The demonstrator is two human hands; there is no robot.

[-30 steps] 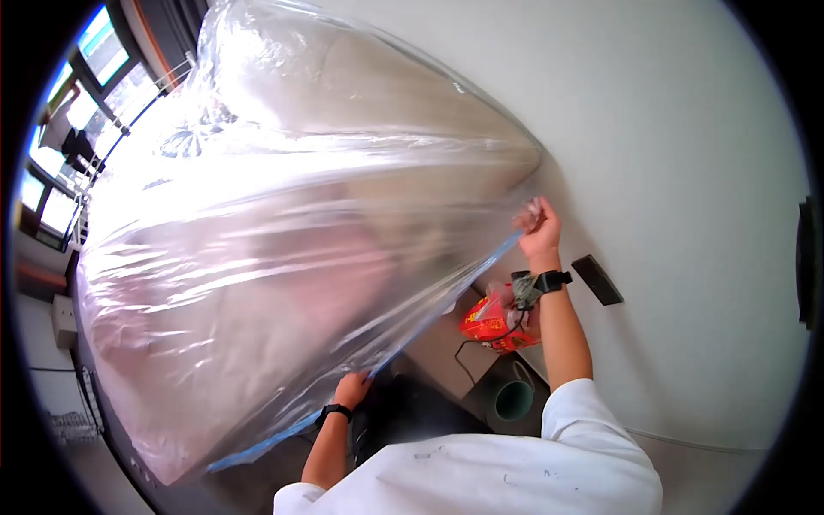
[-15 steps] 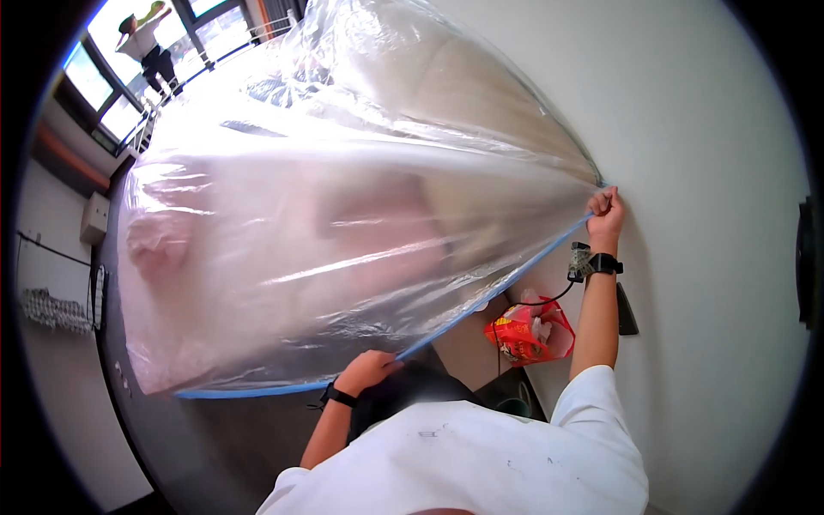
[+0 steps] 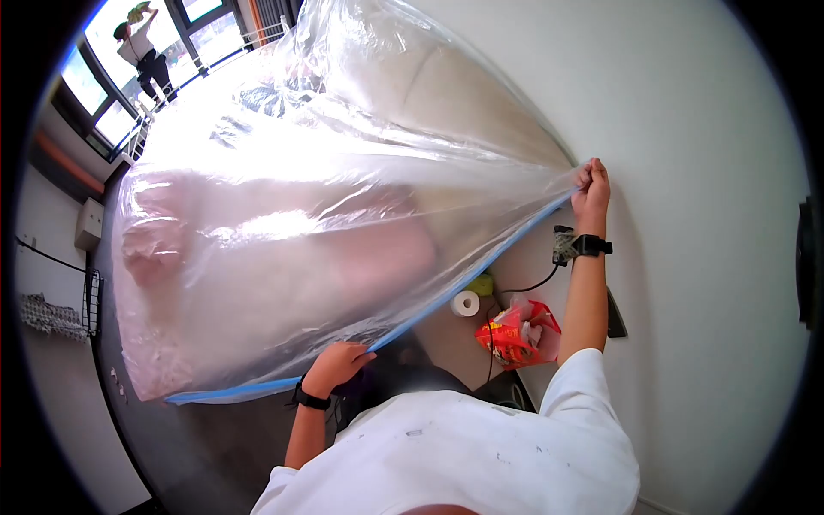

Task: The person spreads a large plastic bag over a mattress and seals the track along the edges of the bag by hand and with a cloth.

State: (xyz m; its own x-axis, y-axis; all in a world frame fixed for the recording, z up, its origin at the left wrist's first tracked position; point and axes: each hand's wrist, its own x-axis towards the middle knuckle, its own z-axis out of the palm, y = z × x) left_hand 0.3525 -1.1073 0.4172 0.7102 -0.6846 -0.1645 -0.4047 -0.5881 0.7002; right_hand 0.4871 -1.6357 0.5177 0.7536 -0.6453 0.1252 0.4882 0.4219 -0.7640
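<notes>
- My right hand (image 3: 591,184) is closed on a bunched corner of the clear plastic sheet (image 3: 257,318), just beside the white wall (image 3: 695,215).
- My left hand (image 3: 337,366) pinches its blue edge (image 3: 489,261), nearly straight between my hands.
- The sheet spreads ahead over bulky pink-and-beige contents.
- Under the edge: a toilet roll (image 3: 465,304), then a red bag (image 3: 519,336) near my right forearm.
- Grey floor (image 3: 223,438) borders the edge's left end.

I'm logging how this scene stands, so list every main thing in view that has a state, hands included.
Clear plastic sheet: spread out, wrinkled, see-through
Blue edge: stretched between both hands
Left hand: closed on the blue edge
Right hand: closed on the sheet's corner, raised near the wall
Red bag: open at the top, with contents showing
White roll: hollow core exposed
Person by the window: standing, one arm raised
</notes>
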